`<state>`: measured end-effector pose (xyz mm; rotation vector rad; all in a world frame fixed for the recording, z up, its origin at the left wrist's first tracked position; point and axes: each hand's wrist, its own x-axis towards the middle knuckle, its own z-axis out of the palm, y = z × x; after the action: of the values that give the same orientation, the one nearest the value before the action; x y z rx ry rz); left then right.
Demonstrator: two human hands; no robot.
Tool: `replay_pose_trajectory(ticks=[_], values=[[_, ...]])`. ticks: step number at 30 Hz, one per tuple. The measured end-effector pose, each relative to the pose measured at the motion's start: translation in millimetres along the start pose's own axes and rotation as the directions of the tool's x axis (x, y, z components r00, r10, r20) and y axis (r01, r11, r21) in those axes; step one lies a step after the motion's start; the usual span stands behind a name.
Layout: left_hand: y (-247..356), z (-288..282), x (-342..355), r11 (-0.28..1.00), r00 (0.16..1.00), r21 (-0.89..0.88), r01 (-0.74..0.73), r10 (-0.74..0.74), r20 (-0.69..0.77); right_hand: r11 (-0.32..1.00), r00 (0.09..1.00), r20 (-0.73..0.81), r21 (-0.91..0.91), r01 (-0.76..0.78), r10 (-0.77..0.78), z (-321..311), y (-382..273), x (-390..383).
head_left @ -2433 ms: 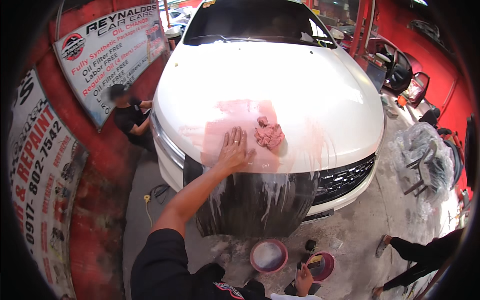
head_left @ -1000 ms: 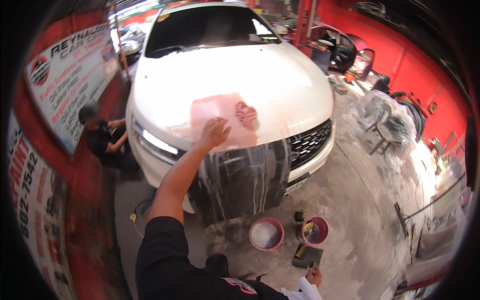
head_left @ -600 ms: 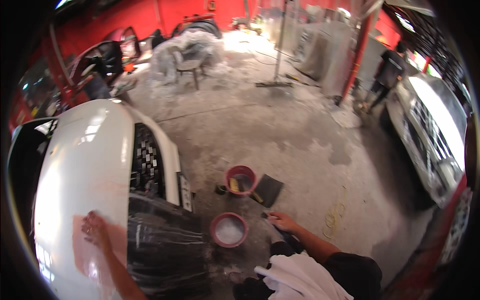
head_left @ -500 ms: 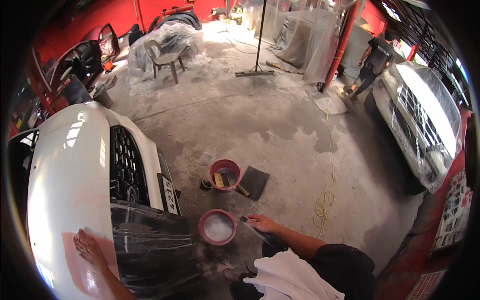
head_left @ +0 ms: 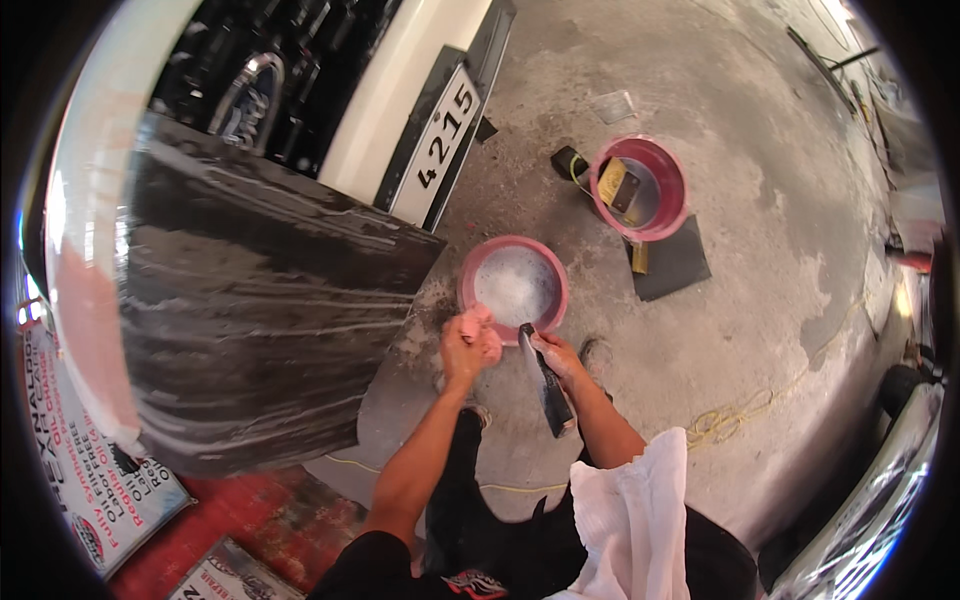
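My left hand (head_left: 459,360) is closed round a soft pink sponge (head_left: 483,328), at the near left rim of a pink bucket (head_left: 561,283) of foamy water. In my right hand (head_left: 563,358) is a long black sanding block (head_left: 547,388), its upper end over the bucket's near rim. To the left stands a white car (head_left: 362,120) with a black grille (head_left: 285,75). Dark, streaked sheeting (head_left: 260,300) covers the near part of its front. A dull pink patch (head_left: 88,320) shows on the paintwork at the far left.
A second pink bucket (head_left: 684,190) holds water and a yellow-and-dark block (head_left: 614,185). Next to it lie a dark flat sheet (head_left: 680,265) and a small black container (head_left: 570,162). A yellow cord (head_left: 720,425) runs over the concrete. A white cloth (head_left: 635,510) hangs near my right arm.
My view has turned down toward the bucket. My left hand has come off the pink patch and now grips the pink sponge at the bucket. My right hand keeps the sanding block, now beside the bucket.
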<state>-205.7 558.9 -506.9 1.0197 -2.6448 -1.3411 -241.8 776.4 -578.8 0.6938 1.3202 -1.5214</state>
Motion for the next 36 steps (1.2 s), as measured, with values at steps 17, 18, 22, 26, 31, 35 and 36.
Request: replay_pose_trajectory(ticks=[17, 18, 22, 26, 31, 35, 36], values=[[-244.5, 301.8, 153.8, 0.928, 0.812, 0.371, 0.015, -0.228, 0.537, 0.207, 0.831, 0.093, -0.948, 0.242, -0.548, -55.1, 49.3, 362.4], [-295.0, 273.8, 154.8, 0.913, 0.85, 0.408, 0.022, -0.232, 0.474, 0.393, 0.879, 0.071, -0.875, 0.281, -0.471, -11.3, 36.6, 349.3], [-234.6, 255.4, 144.4, 0.835, 0.702, 0.55, 0.03, -0.409, 0.583, 0.905, 0.95, -0.221, -0.41, 0.116, -0.222, -38.0, 31.3, 289.3], [-150.4, 146.3, 97.7, 0.075, 0.413, -0.43, 0.9, -0.462, 0.785, 0.981, 0.984, 0.12, 0.127, -0.147, 0.132, -15.6, -35.7, 165.1], [-17.5, 67.9, 45.6, 0.514, 0.776, -0.599, 0.614, -0.253, 0.579, 0.946, 0.964, 0.209, 0.311, 0.094, -0.165, 21.2, -77.6, 62.8], [9.8, 24.4, 14.6, 0.624, 0.855, -0.655, 0.425, -0.04, 0.517, 0.964, 0.938, 0.259, -0.064, 0.256, -0.232, 27.0, -77.8, 17.0], [10.7, 12.5, 6.3, 0.691, 0.896, -0.618, 0.374, -0.096, 0.434, 0.961, 0.921, 0.317, -0.082, 0.265, -0.227, 31.3, -80.5, -3.9]])
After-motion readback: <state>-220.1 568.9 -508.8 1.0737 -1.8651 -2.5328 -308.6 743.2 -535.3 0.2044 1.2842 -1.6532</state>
